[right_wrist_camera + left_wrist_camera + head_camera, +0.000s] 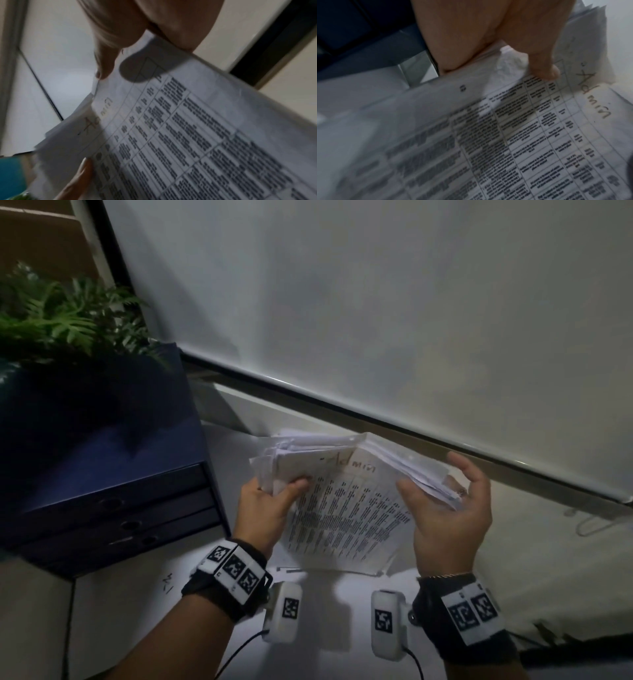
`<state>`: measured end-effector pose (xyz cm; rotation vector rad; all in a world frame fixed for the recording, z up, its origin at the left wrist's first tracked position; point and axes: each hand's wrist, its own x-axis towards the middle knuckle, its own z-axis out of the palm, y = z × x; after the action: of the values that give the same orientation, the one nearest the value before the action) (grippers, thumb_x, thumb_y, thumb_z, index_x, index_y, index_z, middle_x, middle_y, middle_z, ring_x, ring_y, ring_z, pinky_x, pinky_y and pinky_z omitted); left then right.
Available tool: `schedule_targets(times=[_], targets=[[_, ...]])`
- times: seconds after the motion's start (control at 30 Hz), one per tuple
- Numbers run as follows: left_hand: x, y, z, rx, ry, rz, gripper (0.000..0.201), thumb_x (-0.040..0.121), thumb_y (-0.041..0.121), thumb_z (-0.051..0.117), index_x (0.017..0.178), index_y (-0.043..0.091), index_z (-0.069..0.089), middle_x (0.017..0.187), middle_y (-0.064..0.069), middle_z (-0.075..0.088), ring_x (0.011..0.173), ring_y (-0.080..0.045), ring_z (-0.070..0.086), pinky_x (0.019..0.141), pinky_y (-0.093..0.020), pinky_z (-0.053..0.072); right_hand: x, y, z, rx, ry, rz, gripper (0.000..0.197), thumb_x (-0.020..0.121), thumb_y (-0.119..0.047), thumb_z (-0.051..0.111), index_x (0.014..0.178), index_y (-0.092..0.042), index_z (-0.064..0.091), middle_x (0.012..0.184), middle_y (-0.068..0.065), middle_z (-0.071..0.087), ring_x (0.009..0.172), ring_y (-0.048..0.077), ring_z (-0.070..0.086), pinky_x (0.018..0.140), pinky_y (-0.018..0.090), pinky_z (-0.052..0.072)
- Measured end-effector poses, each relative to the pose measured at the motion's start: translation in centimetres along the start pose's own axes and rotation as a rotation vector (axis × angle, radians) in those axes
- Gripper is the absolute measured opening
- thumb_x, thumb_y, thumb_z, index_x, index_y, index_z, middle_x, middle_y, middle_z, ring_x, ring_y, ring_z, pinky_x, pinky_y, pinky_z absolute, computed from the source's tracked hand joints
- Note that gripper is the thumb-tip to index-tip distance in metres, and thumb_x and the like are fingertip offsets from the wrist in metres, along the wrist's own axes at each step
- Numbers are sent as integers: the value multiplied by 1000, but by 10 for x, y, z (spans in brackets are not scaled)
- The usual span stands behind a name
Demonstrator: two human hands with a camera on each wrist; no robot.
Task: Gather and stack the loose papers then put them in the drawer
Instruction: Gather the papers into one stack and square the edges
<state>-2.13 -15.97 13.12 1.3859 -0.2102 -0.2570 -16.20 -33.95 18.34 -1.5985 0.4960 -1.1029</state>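
Observation:
An uneven stack of papers (346, 508) hangs tilted above the white desk, its top sheet a printed table with "Admin" handwritten on it (505, 128) (188, 128). My left hand (274, 501) grips the stack's ragged left edge, thumb (544, 67) on top. My right hand (435, 505) holds the right edge, with the thumb on the top sheet and the curved fingers (104, 65) behind the far edge. At the left stands the dark blue drawer unit (113, 501), and all three of its drawers are shut.
A green fern (61, 320) sits on top of the drawer unit. A white board with a dark lower frame (376, 313) fills the wall behind the desk. A thin wire clip (582, 523) lies on the desk at the right. The desk's front edge (565, 652) is near my right wrist.

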Motion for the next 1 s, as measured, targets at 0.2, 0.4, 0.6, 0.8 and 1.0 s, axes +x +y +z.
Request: schedule_targets(times=[0.2,0.4,0.6,0.8,1.0], targets=[[-1,8,-2,11,-89,31,71,60,17,88,121,13,54,107,-2,71,99,-14,71,76,-24,58,-8,19,0,-31,-228,244,47,65,-11,89,109,-8,72,101,4,77,94,22,75,86,49,59],[11,14,-9,-176,-70,69,70,53,31,94,107,14,51,85,5,74,77,-7,71,69,-19,56,-9,33,-6,-51,-279,283,45,64,-15,91,105,-12,72,99,6,77,95,25,74,89,53,57],[6,31,8,-85,7,170,40,66,12,81,99,-7,67,79,5,75,75,-7,70,67,-18,55,-16,44,-7,-28,-214,277,43,67,-12,89,107,-6,72,98,5,78,95,23,74,87,38,58],[19,48,12,-157,169,70,18,76,10,81,91,6,73,78,0,76,67,-11,70,61,-24,56,-54,82,-23,-212,-361,495,26,80,-6,79,99,-22,71,93,-9,78,91,13,75,73,22,60],[46,19,-1,-159,330,-156,59,58,48,86,106,16,71,102,0,76,94,-19,73,91,-45,57,-35,59,-40,-529,-417,306,14,88,-19,73,102,-24,71,81,-17,72,76,-6,69,69,12,54]])
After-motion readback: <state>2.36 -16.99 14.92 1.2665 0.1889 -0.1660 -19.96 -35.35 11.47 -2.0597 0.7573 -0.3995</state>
